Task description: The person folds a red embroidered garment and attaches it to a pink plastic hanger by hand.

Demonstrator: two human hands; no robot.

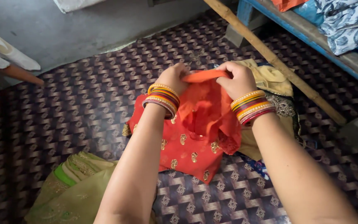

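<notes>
Above the patterned mat (83,108), my left hand (172,78) and right hand (238,79) pinch the red embroidered blouse (187,145) by its top edge; it hangs toward me.

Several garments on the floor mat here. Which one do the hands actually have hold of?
The red-orange garment with gold motifs: the left hand and right hand both pinch its top edge. The green garment and beige garment lie untouched.

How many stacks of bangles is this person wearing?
2: one stack of bangles on the left wrist, another stack on the right wrist; both hands grip red-orange cloth.
</notes>
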